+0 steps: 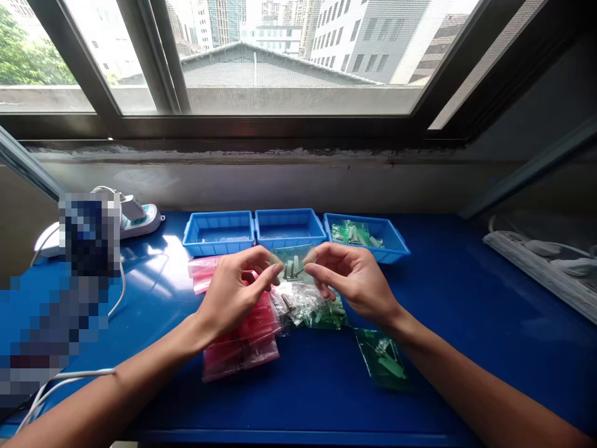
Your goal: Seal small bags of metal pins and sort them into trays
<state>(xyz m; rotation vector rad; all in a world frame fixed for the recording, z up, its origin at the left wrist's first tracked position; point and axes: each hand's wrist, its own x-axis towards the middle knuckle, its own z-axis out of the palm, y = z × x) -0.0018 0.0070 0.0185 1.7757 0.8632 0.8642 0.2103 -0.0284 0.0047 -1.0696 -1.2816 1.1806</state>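
Live now: L hand [231, 292] & R hand [352, 280] pinch a small clear plastic zip bag of pale green parts [290, 264] by its 2 side edges, fingers [269, 275] almost closed, over the blue bench [443, 379], just before 3 blue plastic trays [288, 227]. Looks light, floppy, slippery; edges = best hold.

The small bag [290, 261] held above the middle of the desk is thin, clear, glossy plastic, as are the crinkled bags [293, 305] just below it, and the pink bags [242, 354] toward the front edge have the same shine. The trays [218, 235] along the far edge are smooth blue moulded plastic, and the desk [466, 373] has a glossy blue finish that reflects window light. The power strip [140, 218] near the far left corner is smooth white plastic.
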